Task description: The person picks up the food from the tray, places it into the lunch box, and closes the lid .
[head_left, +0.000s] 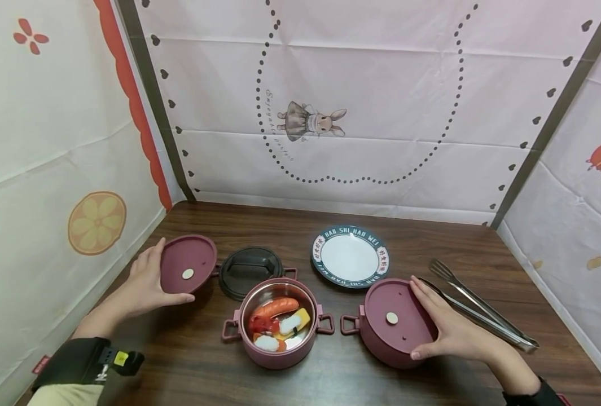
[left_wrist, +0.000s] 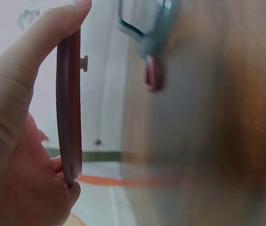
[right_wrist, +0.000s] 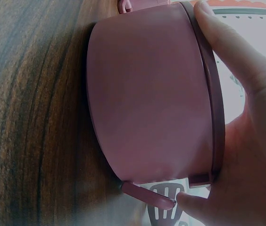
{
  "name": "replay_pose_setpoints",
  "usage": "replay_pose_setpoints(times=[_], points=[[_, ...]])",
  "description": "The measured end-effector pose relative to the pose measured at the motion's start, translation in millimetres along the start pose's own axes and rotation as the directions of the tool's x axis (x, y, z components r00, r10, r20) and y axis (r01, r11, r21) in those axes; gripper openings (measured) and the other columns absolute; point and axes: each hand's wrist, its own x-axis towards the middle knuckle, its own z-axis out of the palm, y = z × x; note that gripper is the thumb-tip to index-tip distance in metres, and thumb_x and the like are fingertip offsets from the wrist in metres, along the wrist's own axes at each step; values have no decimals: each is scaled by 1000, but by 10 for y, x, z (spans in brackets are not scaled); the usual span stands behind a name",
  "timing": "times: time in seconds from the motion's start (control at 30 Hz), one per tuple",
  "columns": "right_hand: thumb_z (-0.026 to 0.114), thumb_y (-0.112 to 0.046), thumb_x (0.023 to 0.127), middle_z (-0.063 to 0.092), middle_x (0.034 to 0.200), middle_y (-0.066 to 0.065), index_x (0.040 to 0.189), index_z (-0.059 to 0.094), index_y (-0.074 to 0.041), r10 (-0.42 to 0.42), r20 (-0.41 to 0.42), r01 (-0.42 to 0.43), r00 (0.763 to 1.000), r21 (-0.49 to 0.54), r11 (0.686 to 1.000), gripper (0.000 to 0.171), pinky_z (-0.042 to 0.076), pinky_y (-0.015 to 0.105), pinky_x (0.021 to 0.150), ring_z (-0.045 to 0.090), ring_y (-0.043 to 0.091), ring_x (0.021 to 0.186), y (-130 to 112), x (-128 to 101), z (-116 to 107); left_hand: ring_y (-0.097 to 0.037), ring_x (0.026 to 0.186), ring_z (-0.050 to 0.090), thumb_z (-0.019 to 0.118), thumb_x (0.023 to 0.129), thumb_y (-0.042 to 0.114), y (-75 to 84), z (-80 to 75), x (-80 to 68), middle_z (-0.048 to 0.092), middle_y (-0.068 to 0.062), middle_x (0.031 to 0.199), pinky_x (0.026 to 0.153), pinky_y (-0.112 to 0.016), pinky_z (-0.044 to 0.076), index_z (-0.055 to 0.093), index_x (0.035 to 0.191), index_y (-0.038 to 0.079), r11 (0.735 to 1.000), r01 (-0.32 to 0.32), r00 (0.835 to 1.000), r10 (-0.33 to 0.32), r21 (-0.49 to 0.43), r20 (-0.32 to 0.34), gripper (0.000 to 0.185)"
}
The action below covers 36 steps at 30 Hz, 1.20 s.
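In the head view my left hand (head_left: 148, 277) grips a mauve pot lid (head_left: 187, 264) by its rim, thumb on one side and fingers on the other. The lid is raised off the table, its small pale knob facing up. My right hand (head_left: 444, 322) spans the rim of another mauve lid (head_left: 399, 310), which sits on the right-hand mauve pot (right_wrist: 152, 99). What is in that pot is hidden. Between the hands an uncovered mauve pot (head_left: 280, 361) holds toy food: a sausage (head_left: 276, 308), a yellow-and-white piece (head_left: 295, 321) and other pieces.
Behind the uncovered pot stands a black-topped container (head_left: 250, 270) with mauve side handles. A plate (head_left: 351, 256) with a green patterned rim lies at the back. Metal tongs (head_left: 483, 316) lie right of the right hand. Printed cloth walls (head_left: 330, 73) enclose the table.
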Motion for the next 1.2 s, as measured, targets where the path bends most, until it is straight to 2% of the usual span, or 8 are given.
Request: replay_pose_setpoints(times=[0.13,0.27,0.47,0.7,0.87,0.97,1.1,1.2], points=[[87,-51,68,20,166,14,158,22,-4,5,0,-5,1000,-5,1000,121,30,23,112,5,-12,146,7,-4,0,-58,134,22,91,61,52,216,-92,6,20,-40,150,98,-77,31,-2,157,-4,996,-92,995,91,-9,-30,145],[86,-52,68,20,166,13,159,21,-6,5,0,-5,1000,-14,1000,121,31,26,112,6,-11,147,11,-2,1,-57,133,26,93,56,50,472,-135,4,24,-39,148,99,-76,32,4,157,-2,981,-193,981,193,-12,-37,145],[87,-52,68,19,166,14,159,19,-6,3,6,-3,1000,-22,1000,122,43,52,107,6,-10,147,3,13,3,-56,132,31,94,55,51,841,-117,-42,27,-35,148,96,-74,40,8,158,2,950,-311,950,311,-25,-8,142],[88,-48,68,18,166,18,161,15,-12,16,14,-16,1000,26,1000,124,39,68,103,14,8,151,-4,32,2,-48,136,32,92,56,56,1187,20,-104,27,-27,153,99,-68,44,12,159,8,921,-382,918,388,-84,85,139],[87,-50,68,18,166,16,161,16,-13,17,9,-17,1000,5,1000,123,38,57,109,13,5,151,-1,29,1,-45,139,32,90,58,59,1355,140,-154,25,-23,156,96,-63,47,12,160,13,911,-392,898,410,-132,159,137],[87,-51,68,18,167,14,161,16,-14,15,3,-15,1000,-1,1000,122,34,40,113,10,-1,150,9,19,2,-43,140,32,89,58,61,1409,225,-170,24,-22,158,96,-61,49,13,160,15,903,-404,885,426,-147,189,136],[86,-51,69,17,167,15,161,16,-14,5,0,-5,1000,30,1000,122,17,12,112,7,-5,149,21,8,9,-43,142,31,88,57,66,1436,338,-179,24,-24,158,97,-59,48,15,160,13,896,-422,873,443,-141,205,136],[86,-51,69,17,167,16,161,16,-13,-1,-4,1,1000,53,999,122,6,1,105,5,-6,148,28,4,17,-43,142,31,86,56,69,1444,404,-184,25,-24,157,98,-59,48,16,159,12,896,-425,870,444,-133,215,137]])
